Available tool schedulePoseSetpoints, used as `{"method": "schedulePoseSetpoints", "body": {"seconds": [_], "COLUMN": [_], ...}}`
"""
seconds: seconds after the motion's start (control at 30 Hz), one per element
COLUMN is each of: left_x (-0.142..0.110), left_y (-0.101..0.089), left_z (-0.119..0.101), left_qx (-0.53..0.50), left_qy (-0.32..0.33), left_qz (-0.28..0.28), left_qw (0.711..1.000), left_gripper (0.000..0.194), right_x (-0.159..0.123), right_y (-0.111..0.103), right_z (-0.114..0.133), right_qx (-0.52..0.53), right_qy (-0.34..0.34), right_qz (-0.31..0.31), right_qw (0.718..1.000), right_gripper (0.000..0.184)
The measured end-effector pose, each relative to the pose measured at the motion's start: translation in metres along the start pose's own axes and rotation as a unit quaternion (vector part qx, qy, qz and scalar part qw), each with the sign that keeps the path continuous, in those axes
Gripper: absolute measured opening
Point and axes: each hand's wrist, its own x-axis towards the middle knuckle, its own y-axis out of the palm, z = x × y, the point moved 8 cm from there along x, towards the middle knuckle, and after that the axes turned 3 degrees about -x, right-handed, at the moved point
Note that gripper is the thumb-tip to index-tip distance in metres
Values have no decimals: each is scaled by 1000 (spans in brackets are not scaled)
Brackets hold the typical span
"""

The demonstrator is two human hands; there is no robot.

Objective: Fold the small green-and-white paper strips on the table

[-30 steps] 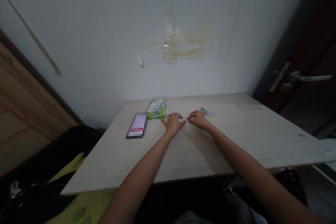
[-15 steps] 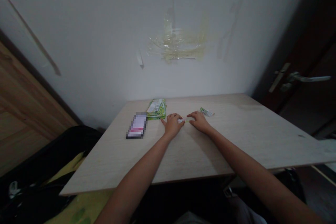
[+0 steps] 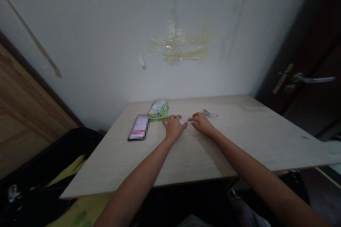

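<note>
A small white and green packet lies on the table in front of me, partly covered by my fingers. My left hand is palm down over its left part, holding it between thumb and fingertips against the tabletop. At the packet's right end is my right hand, its fingers bent and the thumb and forefinger apart, the tips close to its edge. Whether they touch it I cannot tell. Just beyond the right hand lies another crumpled or folded green and white packet. Several flat green packets are stacked beyond my left hand.
A phone with a blurred screen lies left of my hands. The pale wooden table meets a wall with peeling tape. A dark door with a metal handle stands at the right, a wooden panel at the left.
More of the small packet shows between my left thumb and fingers. My right hand has shifted slightly left, its fingertips a little further apart. The other packets and the phone stay put.
</note>
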Motion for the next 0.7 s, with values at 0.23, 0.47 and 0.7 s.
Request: {"method": "schedulePoseSetpoints", "body": {"seconds": [0.23,0.47,0.7], "left_x": [4,8,7], "left_y": [11,19,22], "left_z": [4,8,4], "left_qx": [-14,-21,-13], "left_qy": [12,35,72], "left_qz": [34,115,154], "left_qw": [999,993,985], "left_gripper": [43,56,62], "right_x": [1,3,0], "right_y": [-6,-2,4], "right_z": [5,-7,-6], "right_qx": [45,80,70], "right_qy": [-13,-12,-25], "right_qz": [6,-21,-3], "right_qw": [999,997,997], "right_gripper": [26,37,50]}}
